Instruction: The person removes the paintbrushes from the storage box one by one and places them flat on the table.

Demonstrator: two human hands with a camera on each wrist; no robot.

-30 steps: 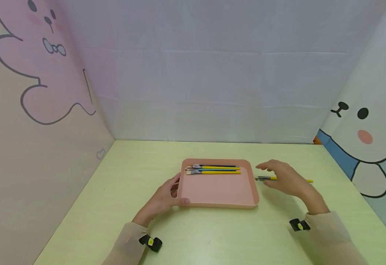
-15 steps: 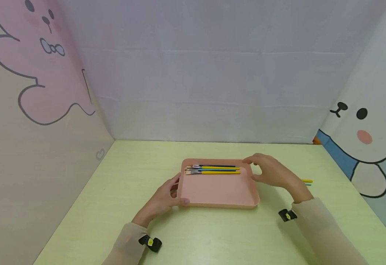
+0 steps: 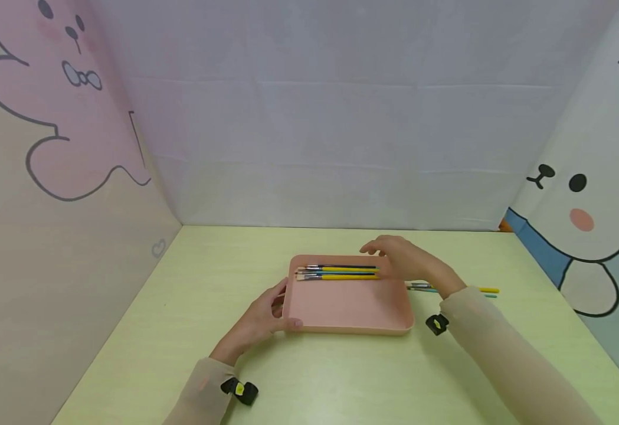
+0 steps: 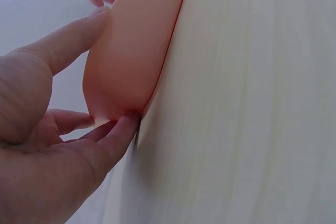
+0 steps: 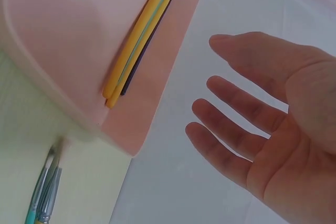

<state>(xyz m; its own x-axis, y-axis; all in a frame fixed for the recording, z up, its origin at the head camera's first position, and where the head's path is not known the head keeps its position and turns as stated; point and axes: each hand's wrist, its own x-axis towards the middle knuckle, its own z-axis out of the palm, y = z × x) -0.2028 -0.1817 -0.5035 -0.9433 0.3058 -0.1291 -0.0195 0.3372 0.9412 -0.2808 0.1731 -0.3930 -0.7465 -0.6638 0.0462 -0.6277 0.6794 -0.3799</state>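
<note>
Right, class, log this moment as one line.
left hand: grips pink tray; right hand: holds nothing, near tray's far right corner; brushes: in tray; other brushes: on table, right of tray

- A shallow, rectangular salmon-pink tray (image 3: 347, 307), plain all over
- Slim long-handled paintbrushes (image 3: 349, 277), yellow, teal and dark blue
- A flat tabletop (image 3: 224, 254), pale yellow-green, faintly streaked with wood grain
- Two long cloth sleeves (image 3: 205, 383) in soft beige

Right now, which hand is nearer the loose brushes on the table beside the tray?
Right. The right hand is by the tray's far right corner, just beyond the brushes; the left hand grips the tray's left side, across from them.
</note>
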